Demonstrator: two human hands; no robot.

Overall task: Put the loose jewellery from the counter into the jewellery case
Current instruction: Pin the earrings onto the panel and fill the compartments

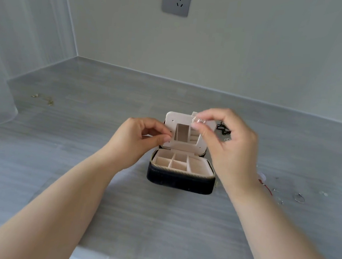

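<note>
Black fabric with a gold zip makes up the small rectangular jewellery case, which stands open on the grey streaked counter between my two wrists. Its pale pink divided tray lies just below my fingers. The pale pink lid panel with its mirror stands upright. My left hand has thumb and forefinger closed on the panel's left edge. My right hand pinches a small clear glinting piece between thumb and fingertips, in front of the panel's top edge; it is too blurred to say what it is. Just behind my right hand lies a black cord tangle. A thin silver hoop lies on the counter out beyond my right wrist. Far off past my left hand lies a fine gold chain.
</note>
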